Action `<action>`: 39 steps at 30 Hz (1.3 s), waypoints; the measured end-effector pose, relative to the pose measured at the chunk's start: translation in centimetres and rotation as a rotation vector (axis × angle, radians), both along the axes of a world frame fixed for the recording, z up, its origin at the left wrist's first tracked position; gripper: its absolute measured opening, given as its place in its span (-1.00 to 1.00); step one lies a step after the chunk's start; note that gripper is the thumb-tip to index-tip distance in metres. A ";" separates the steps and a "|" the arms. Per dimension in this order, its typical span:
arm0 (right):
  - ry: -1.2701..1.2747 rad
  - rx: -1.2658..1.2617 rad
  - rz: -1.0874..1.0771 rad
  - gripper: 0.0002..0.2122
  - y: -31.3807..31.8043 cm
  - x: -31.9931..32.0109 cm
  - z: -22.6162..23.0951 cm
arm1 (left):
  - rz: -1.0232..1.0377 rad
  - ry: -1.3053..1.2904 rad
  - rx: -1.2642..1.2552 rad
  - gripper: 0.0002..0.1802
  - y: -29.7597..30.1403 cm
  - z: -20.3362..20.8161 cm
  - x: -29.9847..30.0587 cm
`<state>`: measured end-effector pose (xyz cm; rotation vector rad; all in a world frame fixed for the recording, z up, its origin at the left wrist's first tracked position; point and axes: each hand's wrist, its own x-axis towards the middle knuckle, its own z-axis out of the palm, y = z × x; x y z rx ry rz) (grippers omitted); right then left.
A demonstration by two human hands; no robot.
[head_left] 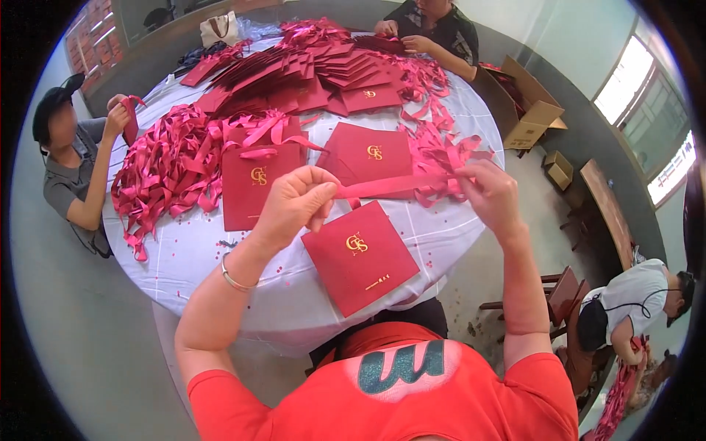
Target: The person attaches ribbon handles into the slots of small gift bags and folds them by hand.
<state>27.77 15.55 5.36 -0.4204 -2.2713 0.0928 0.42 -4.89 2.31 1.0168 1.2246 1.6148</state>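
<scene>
A pink ribbon (397, 185) is stretched level between my two hands, above the table. My left hand (298, 206) pinches one end between thumb and fingers. The other end is in the closed fingers of my right hand (491, 195). Just below lies a red paper gift bag (360, 259) with gold print, turned at an angle at the table's near edge. A short loop of ribbon shows at its top. Further red bags (257, 187) lie to the left of it, and another small stack (368, 153) lies behind the stretched ribbon.
Heaps of loose pink ribbon (165, 165) cover the table's left and right. A large pile of red bags (294, 77) fills the far side. Co-workers sit at left (73, 147) and far side (434, 37). An open carton (529, 110) and chair (562, 294) stand right.
</scene>
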 end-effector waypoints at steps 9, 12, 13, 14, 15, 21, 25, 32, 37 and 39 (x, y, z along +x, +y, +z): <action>-0.009 -0.185 -0.061 -0.81 -1.3 -0.1 -1.1 | -0.089 0.087 -0.117 -0.83 0.0 0.3 0.3; -0.014 -0.143 0.298 -0.67 -5.5 -3.3 -0.7 | -0.164 0.070 -0.221 -0.75 0.2 -0.8 1.4; 0.002 -0.171 0.355 -0.64 -6.8 -4.5 -1.0 | -0.187 0.047 -0.229 -0.73 0.3 -1.1 2.0; 0.020 -0.199 0.410 -0.61 -7.9 -5.7 -1.4 | -0.212 0.027 -0.237 -0.70 0.3 -1.3 2.5; 0.038 -0.272 0.456 -0.64 -8.3 -7.0 -2.2 | -0.263 0.015 -0.189 -0.62 0.2 -1.5 2.7; 0.070 -0.690 0.569 -0.78 -8.2 -10.0 -5.3 | -0.243 -0.031 -0.123 -0.55 0.2 -1.2 3.3; 0.041 -0.768 0.528 -0.89 -6.2 -8.9 -4.8 | -0.097 0.090 -0.198 -0.61 0.7 -2.4 1.9; -0.164 -0.430 0.434 -0.84 -6.8 -4.9 -7.4 | 0.116 0.927 -0.182 -0.75 0.8 -2.4 1.5; -0.098 -0.250 0.464 -0.81 -8.3 -4.5 -7.9 | 0.108 1.003 -0.098 -0.74 1.0 -2.4 3.1; -0.103 -0.284 0.497 -0.81 -8.7 -4.1 -7.9 | 0.026 0.760 -0.273 -0.75 1.2 -1.6 3.4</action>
